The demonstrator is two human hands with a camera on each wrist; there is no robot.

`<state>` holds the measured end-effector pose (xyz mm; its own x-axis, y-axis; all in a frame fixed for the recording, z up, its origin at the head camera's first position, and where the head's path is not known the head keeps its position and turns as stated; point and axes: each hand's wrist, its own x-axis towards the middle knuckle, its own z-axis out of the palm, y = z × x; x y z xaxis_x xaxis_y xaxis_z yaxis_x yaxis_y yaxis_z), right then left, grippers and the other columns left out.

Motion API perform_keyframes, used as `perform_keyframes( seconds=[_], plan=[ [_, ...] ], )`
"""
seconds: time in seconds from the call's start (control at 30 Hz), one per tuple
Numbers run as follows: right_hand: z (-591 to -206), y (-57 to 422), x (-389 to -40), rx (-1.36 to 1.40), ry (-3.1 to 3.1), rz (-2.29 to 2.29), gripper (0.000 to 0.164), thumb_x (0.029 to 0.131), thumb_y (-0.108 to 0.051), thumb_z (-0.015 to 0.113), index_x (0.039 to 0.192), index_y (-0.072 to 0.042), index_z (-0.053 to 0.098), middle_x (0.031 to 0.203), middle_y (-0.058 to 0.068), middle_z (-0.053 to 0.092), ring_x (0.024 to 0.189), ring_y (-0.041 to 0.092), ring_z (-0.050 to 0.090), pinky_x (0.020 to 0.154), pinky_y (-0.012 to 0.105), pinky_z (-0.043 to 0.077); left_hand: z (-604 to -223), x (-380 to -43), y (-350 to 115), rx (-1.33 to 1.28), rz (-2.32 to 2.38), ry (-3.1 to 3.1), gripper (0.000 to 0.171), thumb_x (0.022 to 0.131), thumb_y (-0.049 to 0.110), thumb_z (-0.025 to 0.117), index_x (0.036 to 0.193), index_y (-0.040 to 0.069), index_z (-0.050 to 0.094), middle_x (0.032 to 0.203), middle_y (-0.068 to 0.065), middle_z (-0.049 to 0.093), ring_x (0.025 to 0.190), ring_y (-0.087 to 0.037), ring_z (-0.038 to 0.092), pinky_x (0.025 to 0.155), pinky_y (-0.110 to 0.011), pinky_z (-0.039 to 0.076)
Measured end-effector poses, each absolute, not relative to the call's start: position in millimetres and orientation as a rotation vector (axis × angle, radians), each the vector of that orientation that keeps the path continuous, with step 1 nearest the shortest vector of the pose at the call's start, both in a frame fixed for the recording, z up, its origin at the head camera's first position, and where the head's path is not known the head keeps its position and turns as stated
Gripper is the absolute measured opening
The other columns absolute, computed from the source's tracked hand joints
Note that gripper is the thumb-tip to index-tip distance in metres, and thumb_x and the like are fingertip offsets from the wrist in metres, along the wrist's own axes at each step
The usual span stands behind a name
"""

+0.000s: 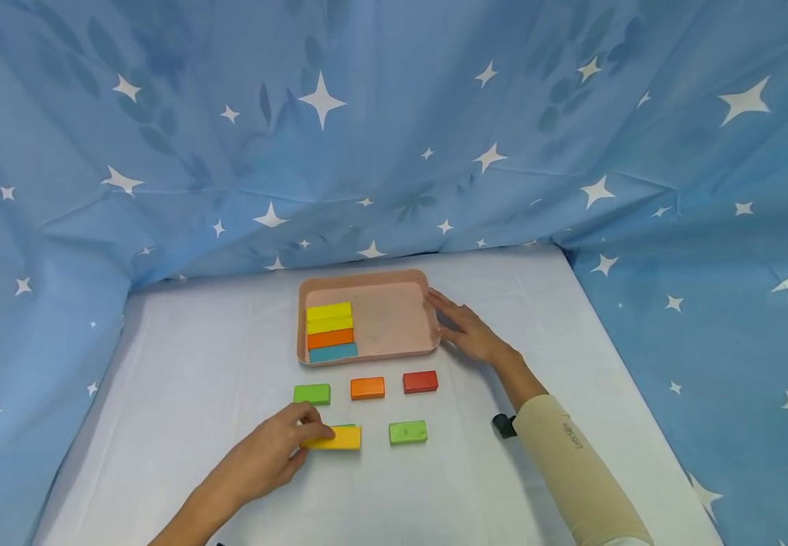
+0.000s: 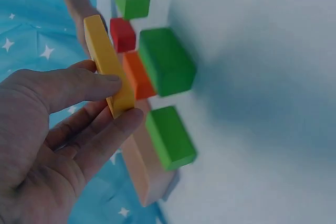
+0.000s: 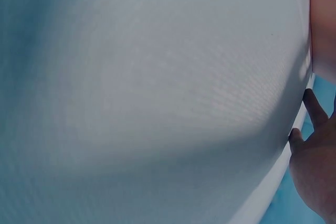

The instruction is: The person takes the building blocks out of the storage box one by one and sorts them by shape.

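My left hand (image 1: pixel 274 451) pinches a yellow block (image 1: pixel 339 438) between thumb and fingertips. In the left wrist view this yellow block (image 2: pixel 109 61) is tilted and off the table. A darker green block (image 2: pixel 167 62) lies beyond it; from the head it is almost hidden under the yellow one. The right hand (image 1: pixel 469 330) has its fingers spread at the right end of a pink tray (image 1: pixel 394 354), fingertips at the rim. Against the tray's left side sit two yellow blocks (image 1: pixel 329 311), an orange block (image 1: pixel 330 338) and a blue block (image 1: pixel 334 352).
Between tray and left hand, a light green block (image 1: pixel 312 394), an orange block (image 1: pixel 367 388) and a red block (image 1: pixel 420 381) form a row. Nearer lies another light green block (image 1: pixel 408 432). A blue star-patterned curtain (image 1: pixel 394 152) surrounds the white table (image 1: pixel 503 485).
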<state>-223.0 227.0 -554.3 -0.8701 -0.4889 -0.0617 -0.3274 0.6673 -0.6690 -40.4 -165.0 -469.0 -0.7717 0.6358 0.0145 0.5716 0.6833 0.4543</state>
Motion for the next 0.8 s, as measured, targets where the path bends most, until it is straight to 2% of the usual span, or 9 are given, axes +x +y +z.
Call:
perform_keyframes(
  seconds=[0.3, 0.8],
  plan=[
    [-555.2, 226.5, -224.5, -0.663, 2.65, -1.011, 0.066, 0.108, -0.032, 0.053, 0.167, -0.022, 0.024, 0.176, -0.001, 0.015, 0.161, 0.034, 0.017, 0.127, 0.067, 0.006, -502.2, -0.4, -171.3, 0.938, 0.733, 2.729, 0.043, 0.075, -0.014, 0.08, 0.105, 0.017, 0.08, 0.103, 0.009, 0.06, 0.094, -0.008, 0.061, 0.079, -0.022, 0.058],
    [-555.3, 225.2, -225.5, -0.658, 2.651, -1.001, 0.066, 0.108, -0.034, 0.051, 0.167, -0.023, 0.023, 0.176, -0.002, 0.013, 0.162, 0.033, 0.017, 0.127, 0.067, 0.005, -518.5, 8.1, -172.7, 0.898, 0.691, 2.736, 0.037, 0.08, -0.01, 0.08, 0.106, 0.017, 0.078, 0.102, 0.009, 0.059, 0.09, -0.006, 0.056, 0.077, -0.022, 0.056]
  ],
)
